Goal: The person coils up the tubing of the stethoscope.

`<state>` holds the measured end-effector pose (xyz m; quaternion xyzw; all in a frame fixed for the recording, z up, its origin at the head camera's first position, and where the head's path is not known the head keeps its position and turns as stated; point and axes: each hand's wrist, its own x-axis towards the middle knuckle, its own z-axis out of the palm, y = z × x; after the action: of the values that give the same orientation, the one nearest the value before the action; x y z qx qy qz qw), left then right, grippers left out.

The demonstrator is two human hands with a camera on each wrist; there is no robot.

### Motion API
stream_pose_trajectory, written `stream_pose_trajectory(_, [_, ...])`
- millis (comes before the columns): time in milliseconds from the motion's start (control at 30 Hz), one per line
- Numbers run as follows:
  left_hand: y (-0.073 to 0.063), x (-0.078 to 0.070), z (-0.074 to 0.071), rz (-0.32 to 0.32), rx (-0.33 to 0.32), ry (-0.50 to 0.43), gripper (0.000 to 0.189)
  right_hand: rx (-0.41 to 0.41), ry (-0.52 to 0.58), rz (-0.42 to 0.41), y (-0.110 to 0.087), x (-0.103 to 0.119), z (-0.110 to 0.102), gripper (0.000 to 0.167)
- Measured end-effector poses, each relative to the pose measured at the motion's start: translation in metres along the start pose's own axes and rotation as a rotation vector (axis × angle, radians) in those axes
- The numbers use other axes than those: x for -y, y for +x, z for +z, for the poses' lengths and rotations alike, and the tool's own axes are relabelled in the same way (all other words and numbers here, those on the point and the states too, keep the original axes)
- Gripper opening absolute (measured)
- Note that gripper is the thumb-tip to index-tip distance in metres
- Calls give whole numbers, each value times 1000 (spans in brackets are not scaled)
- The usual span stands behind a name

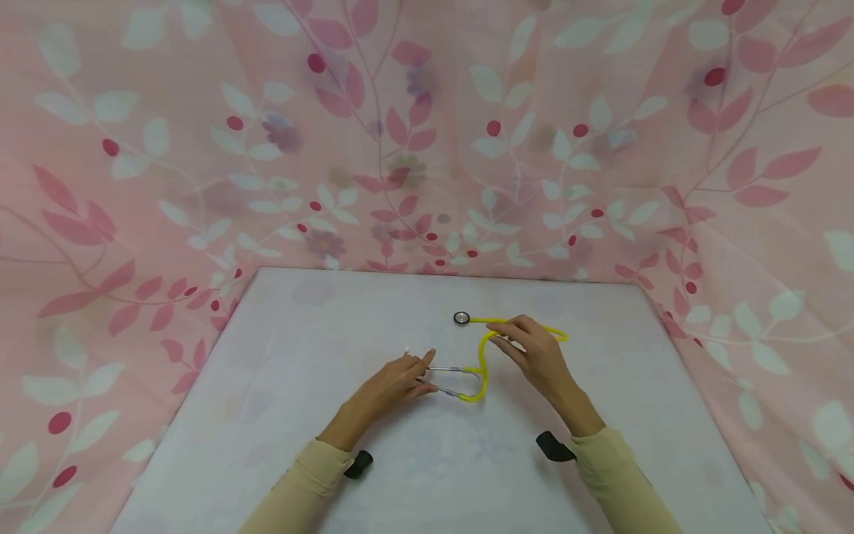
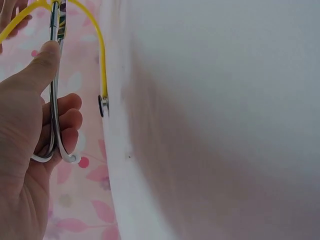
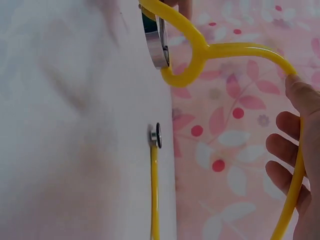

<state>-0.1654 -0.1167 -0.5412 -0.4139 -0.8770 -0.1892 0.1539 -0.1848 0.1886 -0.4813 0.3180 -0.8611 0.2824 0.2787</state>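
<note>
A stethoscope with yellow tubing (image 1: 483,352) stretches between my two hands. My left hand (image 1: 394,382) grips its silver metal ear tubes (image 2: 55,90), thumb on one side and fingers curled behind, with a pale eartip (image 2: 73,159) below the fingers. The yellow tubing (image 3: 240,49) runs from its Y-shaped fork to my right hand (image 1: 534,352), where thumb and fingers pinch it. Beyond that hand the tube bends back to the round chest piece (image 1: 462,318), which lies on the white table. In the right wrist view the chest piece (image 3: 156,135) shows its dark rim edge-on.
The white table (image 1: 280,319) spreads under both hands. Pink floral cloth (image 1: 400,148) hangs behind it and on both sides. A dark strap end (image 1: 359,465) shows at the left wrist and a black piece (image 1: 555,447) at the right.
</note>
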Motion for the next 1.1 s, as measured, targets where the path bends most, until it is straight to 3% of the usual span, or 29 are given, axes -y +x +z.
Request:
stream_pose_trajectory(167, [6,-10,-6,-2,30,-45,72,85,57,-49,17,5,15,30])
stream_pose_trajectory(300, [10,-15,-11,-1,41,-66,76,171,135,-20,25,4,26,30])
stream_pose_trajectory(467, [12,-20,-18,21,17,-65,77,246,295,69,25,-2,40,25])
stream_pose_trajectory(733, [16,-25,-24,87,-54,-84,80,303,589,214,15,1,62,16])
stream_pose_trajectory(933, [19,-25,-26,107,-128,-54,68,340,747,404,4,9,73,19])
stream_pose_trajectory(1000, [19,-24,-26,98,-143,-30,64,324,789,390,1,12,74,20])
stream_pose_trajectory(1100, [20,-24,-27,82,-149,-16,61,281,846,253,-2,22,73,23])
